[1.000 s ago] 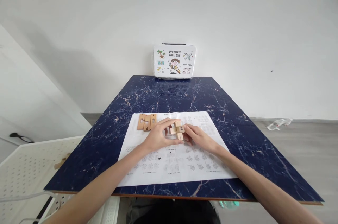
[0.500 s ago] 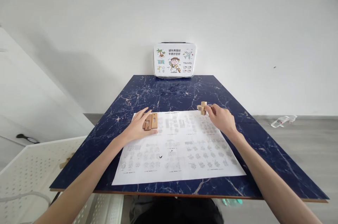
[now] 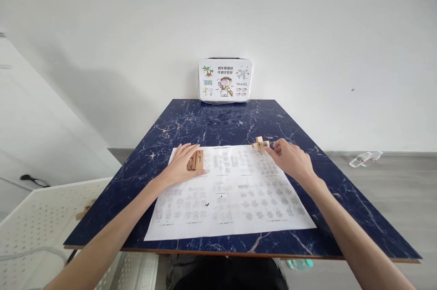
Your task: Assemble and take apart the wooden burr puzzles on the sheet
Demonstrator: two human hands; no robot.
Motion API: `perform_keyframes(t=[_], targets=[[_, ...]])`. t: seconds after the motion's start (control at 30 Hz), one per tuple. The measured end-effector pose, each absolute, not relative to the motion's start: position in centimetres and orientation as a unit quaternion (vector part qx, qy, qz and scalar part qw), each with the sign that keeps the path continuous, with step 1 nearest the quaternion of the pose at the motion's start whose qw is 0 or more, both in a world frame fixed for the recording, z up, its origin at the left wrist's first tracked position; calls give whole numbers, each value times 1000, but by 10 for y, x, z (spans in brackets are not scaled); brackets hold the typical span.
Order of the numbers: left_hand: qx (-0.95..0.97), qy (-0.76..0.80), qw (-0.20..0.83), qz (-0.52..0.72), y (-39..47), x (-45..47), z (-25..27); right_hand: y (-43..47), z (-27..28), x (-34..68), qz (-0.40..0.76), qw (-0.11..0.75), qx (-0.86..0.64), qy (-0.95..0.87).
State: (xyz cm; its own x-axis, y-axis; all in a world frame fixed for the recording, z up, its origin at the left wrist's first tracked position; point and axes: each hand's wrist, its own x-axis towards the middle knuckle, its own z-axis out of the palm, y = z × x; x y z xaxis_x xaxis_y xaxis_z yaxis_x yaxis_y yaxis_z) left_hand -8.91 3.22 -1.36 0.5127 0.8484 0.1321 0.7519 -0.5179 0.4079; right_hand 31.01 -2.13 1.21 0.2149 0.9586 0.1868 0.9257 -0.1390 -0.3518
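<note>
My left hand (image 3: 175, 165) lies over two flat wooden pieces with dark markings and slots. Its fingers reach along the far edge and the thumb along the near edge, so the right-hand wooden piece (image 3: 199, 160) shows while the left-hand wooden piece (image 3: 190, 164) is partly covered. Towards the paper's far right edge is a wooden cross puzzle (image 3: 260, 145) made of interlocked blocks. My right hand (image 3: 292, 158) has curled fingers, and its thumb touches the puzzle's right arm. Beneath both hands lies a large white sheet (image 3: 205, 231) printed with small grey diagrams.
The dark blue marbled table (image 3: 218, 121) ends at a white wall. A white case (image 3: 225, 80) with cartoon pictures stands at its back. A white perforated shelf (image 3: 44, 212) is low on the left, and a clear plastic bottle (image 3: 362, 159) lies on the floor at right.
The cross puzzle has turned and shifted slightly left and down, while my right hand has moved a little to the right. My left hand's fingers have drawn closer around the flat pieces.
</note>
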Motion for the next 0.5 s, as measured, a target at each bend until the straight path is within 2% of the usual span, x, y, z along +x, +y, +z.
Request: perform_keyframes(t=[0.1, 0.33, 0.5], targets=[[843, 490, 170, 145, 29, -88, -10, -36, 19, 300, 41, 250, -717, -649], [851, 461, 196, 160, 26, -87, -7, -78, 5, 269, 195, 275, -576, -745], [856, 437, 224, 161, 13, -75, -5, -114, -17, 256, 202, 309, -561, -741]])
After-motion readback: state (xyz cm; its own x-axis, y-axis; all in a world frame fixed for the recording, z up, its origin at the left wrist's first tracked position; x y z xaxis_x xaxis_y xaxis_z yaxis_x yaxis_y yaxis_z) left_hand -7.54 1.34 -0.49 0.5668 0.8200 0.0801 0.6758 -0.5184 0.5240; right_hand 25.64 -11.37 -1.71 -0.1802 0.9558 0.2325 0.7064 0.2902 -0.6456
